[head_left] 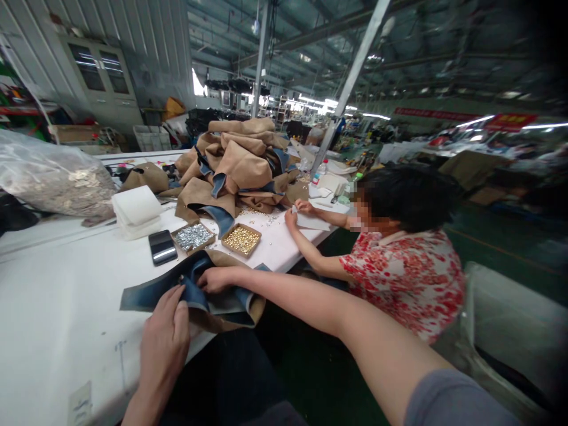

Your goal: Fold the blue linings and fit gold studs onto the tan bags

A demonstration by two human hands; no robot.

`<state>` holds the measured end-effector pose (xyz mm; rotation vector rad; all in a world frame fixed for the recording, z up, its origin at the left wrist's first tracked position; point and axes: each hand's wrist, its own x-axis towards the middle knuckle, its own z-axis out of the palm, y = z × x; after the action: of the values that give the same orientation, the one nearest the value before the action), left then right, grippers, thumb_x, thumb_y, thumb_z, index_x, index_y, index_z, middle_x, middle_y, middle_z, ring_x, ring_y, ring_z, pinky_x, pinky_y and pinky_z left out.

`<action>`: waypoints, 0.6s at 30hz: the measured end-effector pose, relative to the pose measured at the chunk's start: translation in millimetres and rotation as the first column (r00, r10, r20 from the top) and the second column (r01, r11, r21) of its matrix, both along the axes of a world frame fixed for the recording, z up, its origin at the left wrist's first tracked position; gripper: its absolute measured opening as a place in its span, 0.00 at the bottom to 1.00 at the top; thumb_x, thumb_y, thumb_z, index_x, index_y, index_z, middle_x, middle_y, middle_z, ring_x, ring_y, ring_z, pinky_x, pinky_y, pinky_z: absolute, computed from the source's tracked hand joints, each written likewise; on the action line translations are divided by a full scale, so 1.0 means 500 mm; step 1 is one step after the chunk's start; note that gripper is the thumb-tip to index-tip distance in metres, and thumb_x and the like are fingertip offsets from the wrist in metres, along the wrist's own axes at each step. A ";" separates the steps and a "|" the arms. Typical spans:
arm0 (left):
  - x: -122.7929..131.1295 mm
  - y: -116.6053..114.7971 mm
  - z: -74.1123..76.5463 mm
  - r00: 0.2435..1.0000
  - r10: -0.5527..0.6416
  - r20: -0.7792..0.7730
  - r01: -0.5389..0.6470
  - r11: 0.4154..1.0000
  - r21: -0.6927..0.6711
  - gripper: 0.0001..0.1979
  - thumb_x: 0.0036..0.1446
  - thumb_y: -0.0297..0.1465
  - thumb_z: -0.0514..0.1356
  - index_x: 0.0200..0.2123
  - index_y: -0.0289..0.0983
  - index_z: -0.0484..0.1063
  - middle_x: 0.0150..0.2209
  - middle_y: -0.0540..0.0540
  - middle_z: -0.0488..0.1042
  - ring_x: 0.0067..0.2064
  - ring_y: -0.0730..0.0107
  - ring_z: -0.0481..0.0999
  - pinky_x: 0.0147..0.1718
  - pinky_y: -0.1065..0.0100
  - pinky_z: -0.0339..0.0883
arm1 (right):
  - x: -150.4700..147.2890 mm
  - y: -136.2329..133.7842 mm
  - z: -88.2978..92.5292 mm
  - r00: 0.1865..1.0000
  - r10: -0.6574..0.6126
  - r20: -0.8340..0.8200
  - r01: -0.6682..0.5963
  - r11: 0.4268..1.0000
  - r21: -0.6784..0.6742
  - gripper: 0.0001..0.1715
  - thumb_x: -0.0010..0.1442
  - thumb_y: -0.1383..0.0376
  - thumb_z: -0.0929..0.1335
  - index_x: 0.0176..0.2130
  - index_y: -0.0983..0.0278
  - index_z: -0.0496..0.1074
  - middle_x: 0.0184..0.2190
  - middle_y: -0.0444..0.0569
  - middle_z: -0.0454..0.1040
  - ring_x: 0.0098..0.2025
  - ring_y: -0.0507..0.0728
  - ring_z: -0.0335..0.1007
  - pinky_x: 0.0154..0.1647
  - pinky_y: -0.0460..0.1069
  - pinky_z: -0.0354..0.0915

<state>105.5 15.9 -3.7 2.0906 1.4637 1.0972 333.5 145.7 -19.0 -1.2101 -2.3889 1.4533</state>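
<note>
A piece of blue leather with a tan back [148,294] lies folded at the table's front edge, partly hanging over it. My left hand [166,328] is closed, its fingertips pinching the blue leather near a small dark spot. On the same piece, my right hand [217,279] has its fingers closed on a fold; the fingertips are partly hidden. Just beyond the leather stand a tray of silver metal pieces [194,236] and a tray of gold metal pieces [242,239]. A black phone [162,247] lies left of the silver tray.
A tall heap of tan and blue leather pieces [244,163] fills the table's far part. A white folded stack [137,210] and a clear bag of small pieces [57,177] stand at left. A co-worker [403,260] sits at right, both hands on white material. Loose gold bits lie nearby.
</note>
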 end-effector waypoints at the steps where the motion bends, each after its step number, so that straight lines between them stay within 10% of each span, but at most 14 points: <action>1: 0.001 0.005 0.022 0.999 0.011 0.044 -0.010 1.000 -0.026 0.25 0.82 0.44 0.48 0.63 0.41 0.79 0.67 0.40 0.80 0.69 0.48 0.79 0.72 0.46 0.71 | 0.001 -0.003 0.006 1.000 -0.014 0.013 0.014 1.000 -0.012 0.05 0.64 0.74 0.73 0.38 0.65 0.80 0.29 0.42 0.79 0.31 0.53 0.69 0.33 0.45 0.62; 8: 0.054 0.047 0.114 0.912 0.172 -0.372 -0.232 0.965 -0.123 0.41 0.74 0.60 0.58 0.74 0.34 0.69 0.61 0.29 0.76 0.63 0.36 0.80 0.59 0.46 0.76 | 0.019 -0.024 0.056 0.985 -0.168 0.030 0.171 0.966 -0.196 0.05 0.68 0.68 0.74 0.38 0.67 0.81 0.31 0.46 0.77 0.32 0.52 0.66 0.32 0.46 0.61; 13: 0.072 0.050 0.110 0.844 0.134 -0.519 -0.291 0.928 -0.234 0.50 0.68 0.63 0.62 0.79 0.37 0.60 0.64 0.28 0.71 0.67 0.32 0.73 0.60 0.43 0.73 | 0.034 -0.034 0.059 0.988 -0.135 -0.081 0.110 0.961 -0.253 0.06 0.67 0.69 0.71 0.42 0.67 0.81 0.37 0.49 0.80 0.34 0.52 0.69 0.35 0.45 0.64; 18: 0.065 0.041 0.085 0.852 0.064 -0.520 -0.258 0.915 -0.310 0.38 0.66 0.45 0.66 0.75 0.38 0.66 0.68 0.28 0.67 0.70 0.34 0.67 0.60 0.44 0.74 | 0.024 -0.037 0.040 0.969 -0.199 -0.145 0.143 0.934 -0.327 0.05 0.66 0.67 0.72 0.36 0.66 0.76 0.31 0.49 0.78 0.31 0.53 0.71 0.31 0.46 0.65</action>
<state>137.8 36.7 39.0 2.0800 1.9389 0.2698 345.5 127.0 1.2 -1.2532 -1.9357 1.8454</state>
